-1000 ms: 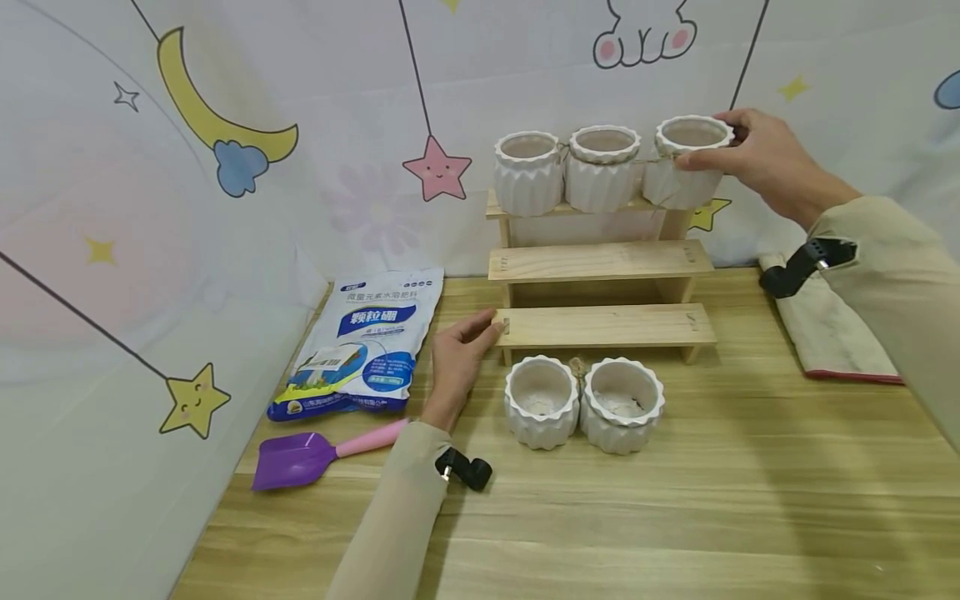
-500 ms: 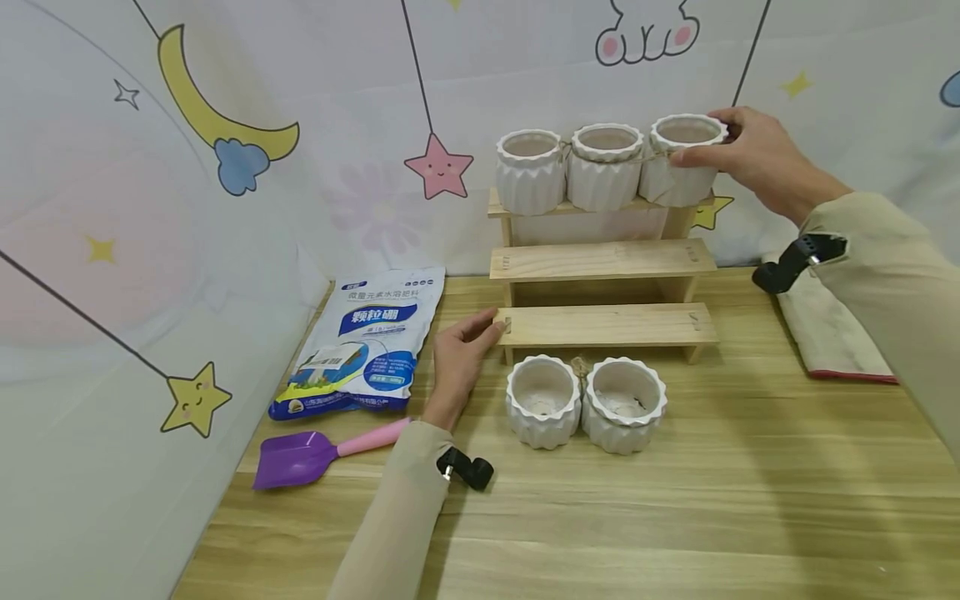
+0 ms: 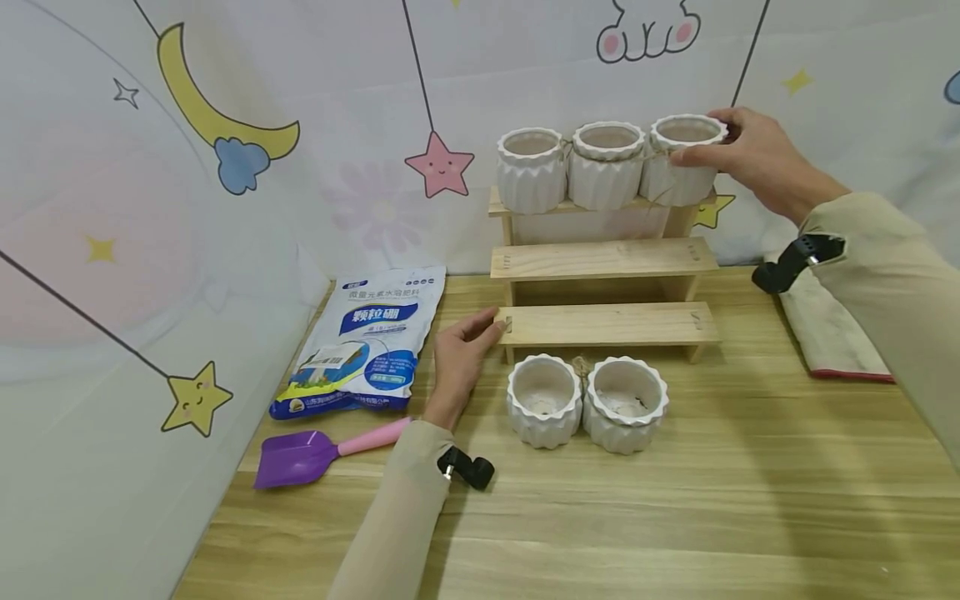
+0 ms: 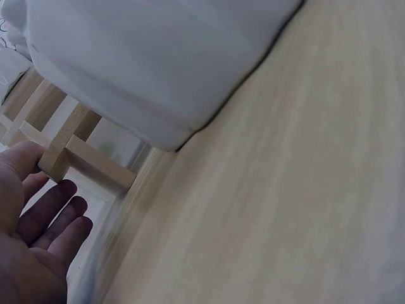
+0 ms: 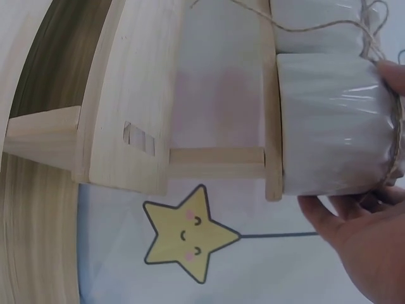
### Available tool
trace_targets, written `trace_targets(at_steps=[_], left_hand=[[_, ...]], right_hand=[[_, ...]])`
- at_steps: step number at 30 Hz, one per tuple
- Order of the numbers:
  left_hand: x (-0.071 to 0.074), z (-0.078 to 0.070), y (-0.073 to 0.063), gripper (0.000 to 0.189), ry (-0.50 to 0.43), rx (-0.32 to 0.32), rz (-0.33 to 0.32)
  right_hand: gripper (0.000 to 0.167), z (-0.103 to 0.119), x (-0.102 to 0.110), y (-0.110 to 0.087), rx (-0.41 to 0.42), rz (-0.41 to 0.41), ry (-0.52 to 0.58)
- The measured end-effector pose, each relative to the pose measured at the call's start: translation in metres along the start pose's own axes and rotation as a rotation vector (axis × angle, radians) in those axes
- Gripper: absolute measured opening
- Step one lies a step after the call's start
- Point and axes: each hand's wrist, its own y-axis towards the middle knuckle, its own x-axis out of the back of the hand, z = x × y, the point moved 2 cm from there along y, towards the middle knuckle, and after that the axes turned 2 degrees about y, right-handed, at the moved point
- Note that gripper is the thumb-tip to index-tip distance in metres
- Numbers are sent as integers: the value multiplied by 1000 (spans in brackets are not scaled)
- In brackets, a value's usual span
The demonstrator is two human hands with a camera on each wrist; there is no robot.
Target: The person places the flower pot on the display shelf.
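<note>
A three-tier wooden plant stand (image 3: pixel 606 325) stands on the table with a row of white flower pots on its top tier. My right hand (image 3: pixel 765 162) grips the rightmost pot (image 3: pixel 678 179), thumb in front and fingers behind; in the right wrist view this pot (image 5: pixel 342 126) sits flat on the top board. Beside it are a middle pot (image 3: pixel 606 179) and a left pot (image 3: pixel 531 182). My left hand (image 3: pixel 459 358) pinches the left end of the lowest board, seen closer in the left wrist view as a board end (image 4: pixel 60 149) between thumb and finger.
Two more white pots, a left one (image 3: pixel 543 425) and a right one (image 3: pixel 625 429), stand in front of the stand. A fertilizer bag (image 3: pixel 367 333) and a purple scoop (image 3: pixel 300 458) lie at left. A folded cloth (image 3: pixel 832 333) lies at right, near the fabric backdrop (image 3: pixel 360 100).
The rightmost pot, tilted and a little further right a second ago, has come left and now stands upright beside the middle pot, my right hand still on it. My left hand has stayed put.
</note>
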Motion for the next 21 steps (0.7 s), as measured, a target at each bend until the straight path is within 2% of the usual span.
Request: trace_targets(at_steps=[10,15,21], left_hand=[[0,1,-1,28,-15,0,1],[0,0,-1,27,-7,-1,5],[0,0,-1,27,-1,-3,-3]], right_hand=[[97,-1,2,-6,-9,59,-104],[105,-4,5,-18,2,37,-97],[107,-3,7,-41,27,-6,-108]])
